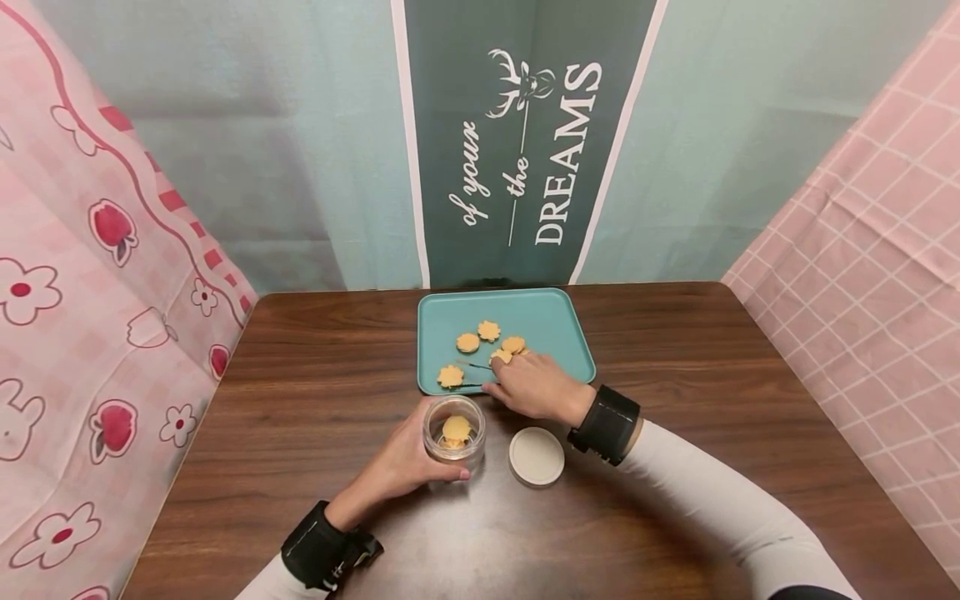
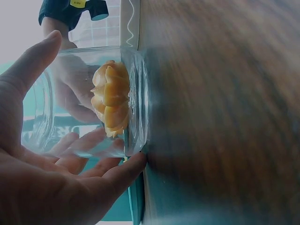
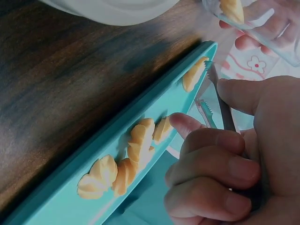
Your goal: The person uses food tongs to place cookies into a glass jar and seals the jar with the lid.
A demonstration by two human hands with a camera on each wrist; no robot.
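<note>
Nearest the person, the left hand (image 1: 408, 462) wraps its fingers and thumb around a small clear glass jar (image 1: 453, 427), steadying it upright on the wooden table (image 1: 315, 392), apparently so its open mouth stays put. Flower-shaped orange biscuits (image 2: 111, 98) already lie on the jar's bottom. Just beside it to the right, the jar's white lid (image 1: 536, 456) lies flat on the table, off the jar and out of the way.

Beyond, the right hand (image 1: 534, 385) reaches over the near rim of the teal tray (image 1: 577, 346), its fingers curled around metal tweezers (image 3: 218, 101) whose serrated tips stand slightly apart, holding nothing, close to one biscuit (image 1: 450, 376) at the tray's near-left edge. Four more biscuits (image 1: 489, 331) sit mid-tray. The tray's far half and the table to either side leave open room.
</note>
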